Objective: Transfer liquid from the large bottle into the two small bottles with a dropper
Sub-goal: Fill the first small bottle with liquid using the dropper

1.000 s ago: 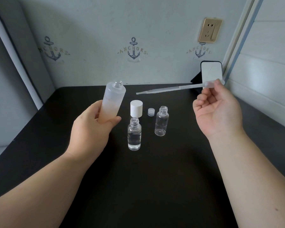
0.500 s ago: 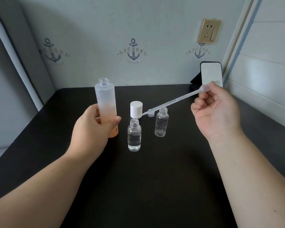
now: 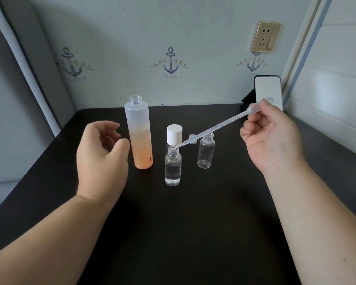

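Note:
The large frosted bottle (image 3: 140, 134), orange toward its base and uncapped, stands upright on the black table (image 3: 193, 233). My left hand (image 3: 101, 155) is just left of it, fingers apart, holding nothing. My right hand (image 3: 271, 138) pinches the bulb of a clear plastic dropper (image 3: 214, 128). The dropper slants down to the left, its tip at the mouth of the near small bottle (image 3: 173, 167), which is about half full of clear liquid. The second small bottle (image 3: 206, 151) stands behind and to the right and looks empty.
A white cap (image 3: 174, 134) and a small clear cap (image 3: 192, 139) sit behind the small bottles. A phone (image 3: 268, 89) leans against the wall at the back right. A wall socket (image 3: 266, 37) is above it.
My left hand set the large bottle upright on the table and let go of it. My right hand lowered the dropper's tip from mid-air to the near small bottle's mouth.

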Demonstrator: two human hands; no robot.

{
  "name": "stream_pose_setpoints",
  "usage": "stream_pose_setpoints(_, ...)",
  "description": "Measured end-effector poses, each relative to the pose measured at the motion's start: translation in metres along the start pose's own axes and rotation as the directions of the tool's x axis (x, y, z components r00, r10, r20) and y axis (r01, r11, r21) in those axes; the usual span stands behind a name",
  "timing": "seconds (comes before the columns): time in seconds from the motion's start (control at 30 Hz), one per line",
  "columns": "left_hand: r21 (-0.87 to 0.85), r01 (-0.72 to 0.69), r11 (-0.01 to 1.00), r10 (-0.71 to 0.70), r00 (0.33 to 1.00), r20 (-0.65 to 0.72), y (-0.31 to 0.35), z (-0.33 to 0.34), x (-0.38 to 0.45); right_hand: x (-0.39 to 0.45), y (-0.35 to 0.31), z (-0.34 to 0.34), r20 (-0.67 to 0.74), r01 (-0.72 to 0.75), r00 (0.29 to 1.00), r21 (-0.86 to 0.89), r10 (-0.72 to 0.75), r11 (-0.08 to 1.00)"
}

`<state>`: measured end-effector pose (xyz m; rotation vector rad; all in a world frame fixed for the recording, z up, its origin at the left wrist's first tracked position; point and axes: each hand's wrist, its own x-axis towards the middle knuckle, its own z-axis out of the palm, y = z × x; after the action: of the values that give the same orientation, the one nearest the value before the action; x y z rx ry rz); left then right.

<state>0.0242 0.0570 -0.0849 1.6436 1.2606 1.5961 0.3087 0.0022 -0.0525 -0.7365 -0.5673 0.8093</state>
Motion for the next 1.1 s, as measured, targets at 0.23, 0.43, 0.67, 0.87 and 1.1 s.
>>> stream_pose_setpoints(0.23,-0.037,-0.107,0.994,0.112,0.908,0.403,0.006,0.004,-0.015,-0.001,0.0,0.0,0.017,0.013,1.0,0.022,-0.013,1.0)
stream_pose_setpoints(0.43,0.142,-0.157,0.977,0.026,0.754,0.656,0.0,0.014,-0.014,0.0,0.0,-0.001,0.037,0.02,0.999,0.005,-0.02,1.0)
stream_pose_setpoints(0.67,0.201,-0.254,0.946,0.069,0.765,0.641,-0.004,0.022,-0.013,0.003,0.001,-0.003,0.057,0.031,0.998,0.009,-0.031,0.999)
stream_pose_setpoints(0.87,0.188,-0.278,0.942,0.098,0.764,0.638,-0.005,0.022,-0.012,0.005,0.001,-0.004,0.067,0.056,0.996,0.005,-0.056,0.998)
stream_pose_setpoints(1.1,0.176,-0.289,0.941,0.106,0.746,0.658,-0.004,0.022,-0.01,0.003,0.0,-0.003,0.061,0.071,0.996,-0.009,-0.071,0.997)
